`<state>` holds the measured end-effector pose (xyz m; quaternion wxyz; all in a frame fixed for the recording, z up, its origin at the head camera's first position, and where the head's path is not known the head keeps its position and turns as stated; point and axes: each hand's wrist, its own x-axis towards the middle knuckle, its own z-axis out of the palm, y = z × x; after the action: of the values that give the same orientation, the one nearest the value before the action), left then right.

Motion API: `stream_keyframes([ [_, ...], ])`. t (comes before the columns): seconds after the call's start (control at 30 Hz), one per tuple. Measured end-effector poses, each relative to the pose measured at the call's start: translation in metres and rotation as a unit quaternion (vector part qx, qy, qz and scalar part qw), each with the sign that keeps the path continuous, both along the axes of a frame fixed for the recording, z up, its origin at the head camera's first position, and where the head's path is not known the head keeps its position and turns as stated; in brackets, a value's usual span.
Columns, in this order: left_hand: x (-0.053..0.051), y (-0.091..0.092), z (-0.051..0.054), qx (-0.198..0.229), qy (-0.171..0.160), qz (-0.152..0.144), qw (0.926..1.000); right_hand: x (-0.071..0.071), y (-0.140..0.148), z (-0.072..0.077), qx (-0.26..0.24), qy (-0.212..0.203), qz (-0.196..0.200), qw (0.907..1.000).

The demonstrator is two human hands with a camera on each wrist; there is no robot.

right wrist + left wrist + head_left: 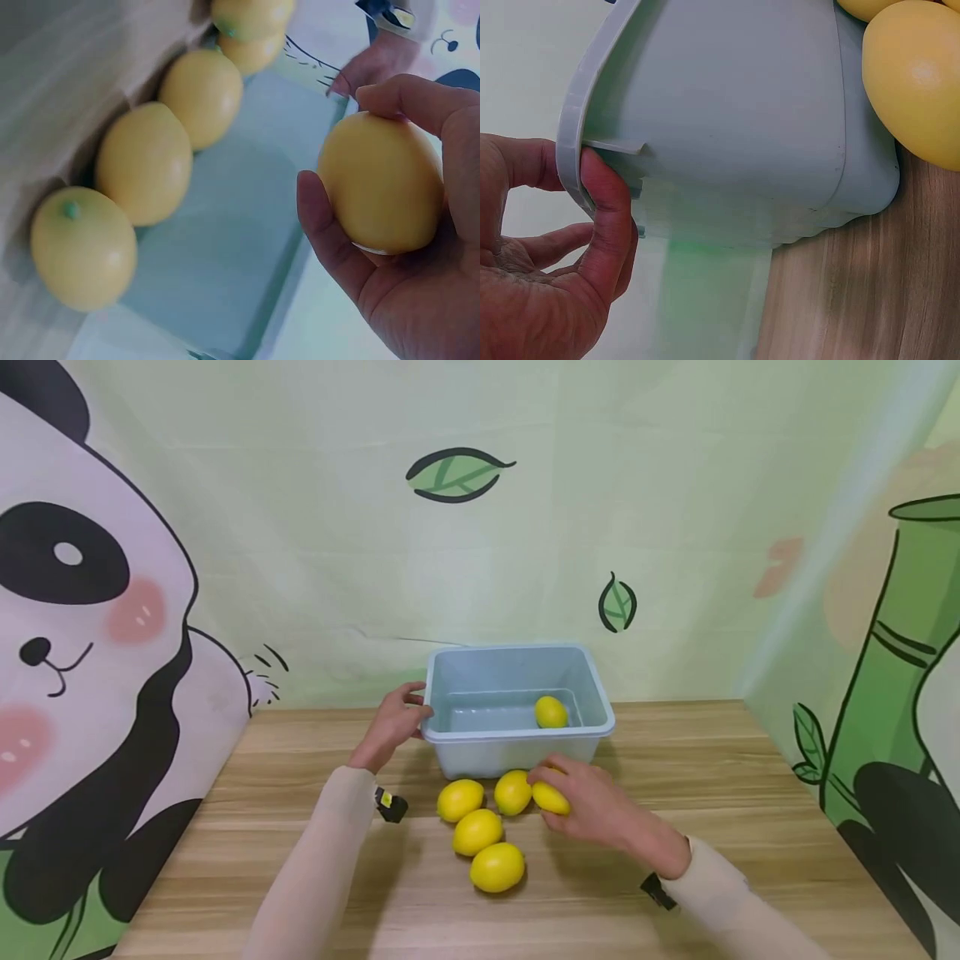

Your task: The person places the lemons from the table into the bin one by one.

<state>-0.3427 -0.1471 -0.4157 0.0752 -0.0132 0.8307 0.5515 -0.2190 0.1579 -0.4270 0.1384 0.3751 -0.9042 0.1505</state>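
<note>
A light blue plastic bin point(517, 752) stands on the table with one lemon point(551, 712) inside, toward its right. My left hand point(393, 720) grips the bin's left rim; the left wrist view shows a curled finger point(607, 217) against the rim's underside. In front of the bin, my right hand point(592, 802) holds a yellow lemon point(382, 184) between thumb and fingers. Several more lemons point(497, 867) lie on the table just left of that hand. The right wrist view shows lemons point(145, 163) along the bin's front wall.
The wood-grain table point(300, 760) runs back to a backdrop cloth point(337, 527) printed with pandas, leaves and bamboo. The bin stands close to this cloth. Small dark devices point(392, 806) are worn at both wrists.
</note>
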Motion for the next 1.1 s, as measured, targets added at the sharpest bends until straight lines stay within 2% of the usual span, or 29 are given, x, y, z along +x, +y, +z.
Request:
stream_keyframes([
  [0.27,-0.002,-0.001,-0.001,0.003,0.003,-0.001,1.0000,-0.009,0.001,0.022,-0.014,0.040,0.008,0.9991],
  [0.8,0.000,0.000,0.003,0.002,0.002,0.000,1.0000,-0.029,0.002,0.061,-0.037,0.055,0.009,0.9978],
  [0.97,0.001,-0.001,0.000,0.005,0.001,-0.002,1.0000,-0.038,-0.001,0.071,-0.042,0.066,0.012,0.9969],
  [1.1,0.000,0.001,0.000,0.009,0.001,-0.004,1.0000,-0.049,-0.003,0.080,-0.052,0.056,0.001,0.9971],
])
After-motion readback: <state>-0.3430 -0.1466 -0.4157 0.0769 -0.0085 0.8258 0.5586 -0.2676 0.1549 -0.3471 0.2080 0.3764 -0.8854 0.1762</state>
